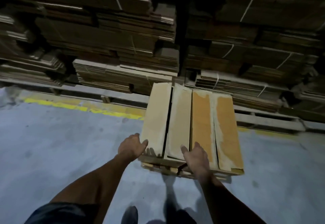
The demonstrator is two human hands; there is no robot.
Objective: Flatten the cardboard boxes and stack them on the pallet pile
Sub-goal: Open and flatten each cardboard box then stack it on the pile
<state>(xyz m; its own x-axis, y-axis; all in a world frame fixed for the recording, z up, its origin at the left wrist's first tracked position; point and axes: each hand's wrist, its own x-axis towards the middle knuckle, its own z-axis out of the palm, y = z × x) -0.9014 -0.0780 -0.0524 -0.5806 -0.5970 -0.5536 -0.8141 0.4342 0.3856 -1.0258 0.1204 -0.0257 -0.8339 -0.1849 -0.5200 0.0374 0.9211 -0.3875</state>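
Left hand (132, 145) grips near left corner of a flattened box bundle (191, 127), thumb on top. Right hand (197, 157) clamps the near edge, fingers under, probably; edge is shadowed. Hands apart, bundle held level between them above grey floor (61, 144). Beyond the hands: yellow line (84, 106), pallets (267, 121), strapped cardboard stacks (109, 35).

No readable text, label or number shows on any cardboard or floor
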